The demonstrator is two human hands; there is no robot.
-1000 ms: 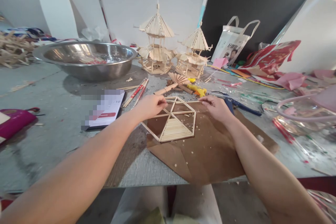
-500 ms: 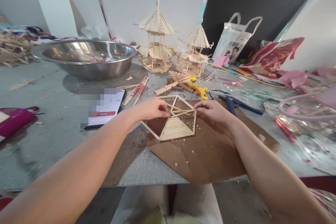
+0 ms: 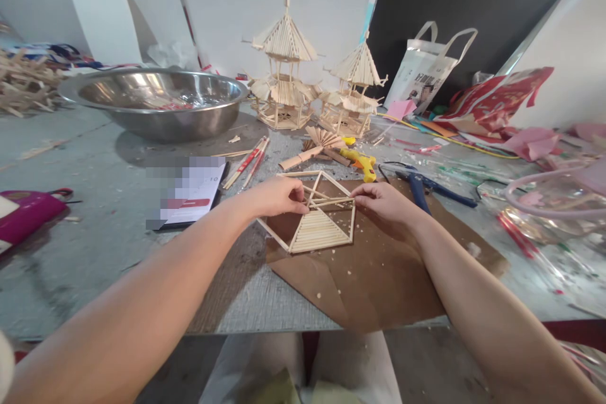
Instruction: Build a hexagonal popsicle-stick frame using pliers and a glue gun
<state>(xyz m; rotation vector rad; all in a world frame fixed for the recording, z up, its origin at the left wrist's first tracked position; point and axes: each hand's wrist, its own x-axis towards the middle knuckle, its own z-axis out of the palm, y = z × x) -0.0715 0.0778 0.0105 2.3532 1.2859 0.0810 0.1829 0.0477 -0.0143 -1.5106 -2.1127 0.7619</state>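
Scuffed grey tabletop (image 3: 108, 237); left hand (image 3: 279, 196), right hand (image 3: 382, 200), fingers pinching slim wooden stick (image 3: 332, 202) over hexagonal frame (image 3: 318, 235).

The left hand (image 3: 284, 197) covers the far-left part of a wooden stick frame (image 3: 319, 233), while the ends of a thin stick (image 3: 331, 202) disappear at its fingertips and those of the right hand (image 3: 376, 198). Pixelation masks much of a phone's screen (image 3: 199, 192), and print on a white bag (image 3: 411, 72) is too blurred to read. The left edge crops a magenta tool (image 3: 31, 214) and a stick pile (image 3: 28, 85).
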